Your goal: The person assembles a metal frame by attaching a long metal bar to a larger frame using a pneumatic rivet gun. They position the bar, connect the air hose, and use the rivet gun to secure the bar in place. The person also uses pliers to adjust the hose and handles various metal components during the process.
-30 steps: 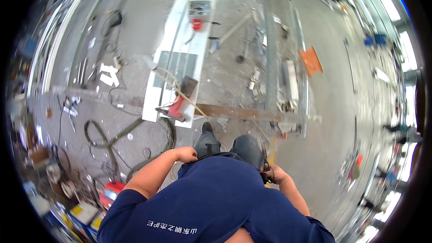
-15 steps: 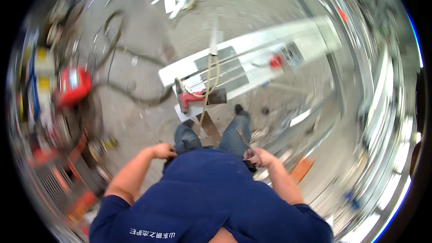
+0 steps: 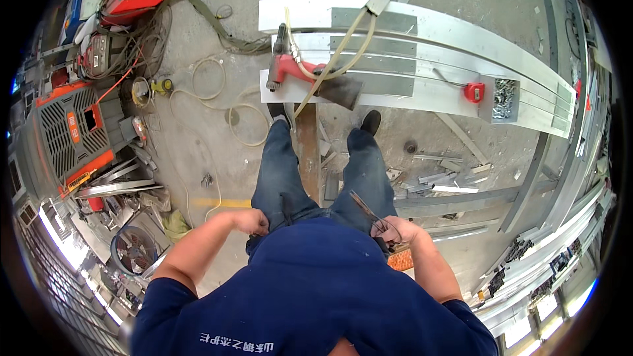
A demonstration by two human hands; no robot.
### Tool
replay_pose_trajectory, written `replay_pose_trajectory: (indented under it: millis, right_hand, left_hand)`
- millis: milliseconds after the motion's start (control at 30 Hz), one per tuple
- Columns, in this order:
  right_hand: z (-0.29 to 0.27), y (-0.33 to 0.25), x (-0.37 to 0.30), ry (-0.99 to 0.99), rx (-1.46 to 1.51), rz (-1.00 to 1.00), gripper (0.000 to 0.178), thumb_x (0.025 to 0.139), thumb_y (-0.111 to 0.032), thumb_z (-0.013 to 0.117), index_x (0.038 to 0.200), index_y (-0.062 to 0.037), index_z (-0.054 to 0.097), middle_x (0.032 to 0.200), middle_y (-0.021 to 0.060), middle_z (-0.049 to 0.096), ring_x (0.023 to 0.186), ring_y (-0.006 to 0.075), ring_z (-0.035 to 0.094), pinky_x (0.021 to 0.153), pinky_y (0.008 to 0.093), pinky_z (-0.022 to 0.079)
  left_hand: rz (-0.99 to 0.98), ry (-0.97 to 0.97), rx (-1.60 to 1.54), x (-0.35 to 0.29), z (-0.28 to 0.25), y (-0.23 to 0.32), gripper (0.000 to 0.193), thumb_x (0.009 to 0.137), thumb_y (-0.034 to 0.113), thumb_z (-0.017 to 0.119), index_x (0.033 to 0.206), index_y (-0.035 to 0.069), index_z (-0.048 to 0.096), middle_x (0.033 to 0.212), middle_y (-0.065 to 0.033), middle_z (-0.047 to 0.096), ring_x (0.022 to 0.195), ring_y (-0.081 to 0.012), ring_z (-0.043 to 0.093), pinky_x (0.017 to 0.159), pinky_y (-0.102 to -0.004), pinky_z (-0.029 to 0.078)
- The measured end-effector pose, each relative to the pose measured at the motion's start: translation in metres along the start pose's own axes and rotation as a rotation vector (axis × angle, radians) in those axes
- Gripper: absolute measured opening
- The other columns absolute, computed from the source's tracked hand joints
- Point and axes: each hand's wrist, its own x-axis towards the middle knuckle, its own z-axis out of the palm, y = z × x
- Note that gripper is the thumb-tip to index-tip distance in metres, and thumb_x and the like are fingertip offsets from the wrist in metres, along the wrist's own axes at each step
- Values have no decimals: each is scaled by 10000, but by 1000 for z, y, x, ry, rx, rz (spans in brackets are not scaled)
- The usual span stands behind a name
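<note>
Hand tool (image 3: 364,205), slim and dark, is in your right hand (image 3: 393,230), fingers curled around its near end, the far tip pointing forward and slightly left over your right thigh (image 3: 364,171). Your left hand (image 3: 253,222) is curled at your left hip; cannot tell whether it pinches anything. Ahead of your feet, white panels (image 3: 442,96) bear a red gun-shaped tool (image 3: 293,68) at their left end, and a red tape measure (image 3: 473,92) beside a box (image 3: 486,100) of small metal parts (image 3: 505,97) farther right.
</note>
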Motion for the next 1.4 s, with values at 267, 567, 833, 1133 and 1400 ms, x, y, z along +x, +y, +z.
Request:
replay_pose_trajectory:
  millis: [267, 567, 833, 1133, 1400]
  right_hand:
    - [-25, -21, 32, 41, -90, 91, 196, 839, -135, 746, 958, 17, 707, 730, 8, 673, 552, 73, 584, 488, 209, 406]
    - [-102, -41, 94, 72, -16, 23, 196, 844, -88, 737, 990, 35, 695, 858, 102, 749, 584, 140, 668, 476, 220, 449]
    - [-91, 4, 112, 180, -72, -142, 222, 835, -79, 754, 1008, 39, 680, 905, 136, 755, 587, 145, 659, 483, 227, 471]
    - [-33, 23, 96, 688, 35, -926, 254, 890, -129, 718, 1072, 17, 619, 801, 124, 707, 571, 181, 660, 517, 277, 525]
    - [-33, -8, 120, 945, -115, -964, 319, 913, -113, 713, 1158, 49, 589, 765, 82, 667, 616, 153, 648, 594, 286, 544]
  left_hand:
    - [-75, -22, 190, 13, -122, 42, 374, 875, 389, 734, 820, 21, 769, 744, -69, 735, 663, -158, 678, 652, -339, 542]
    - [272, 1421, 644, 97, -186, 2, 330, 845, 262, 663, 602, 39, 653, 635, -178, 630, 579, -378, 619, 568, -468, 502]
    - [532, 1727, 499, 125, -149, -34, 337, 871, 256, 674, 613, 45, 628, 630, -170, 627, 588, -370, 624, 563, -451, 495]
    - [1053, 1737, 54, 62, -182, 35, 361, 897, 322, 676, 873, -37, 696, 746, -212, 664, 681, -335, 645, 661, -405, 495]
    - [875, 1856, -22, 36, -326, 152, 431, 916, 388, 665, 1031, -22, 729, 984, -203, 735, 950, -336, 702, 838, -404, 531]
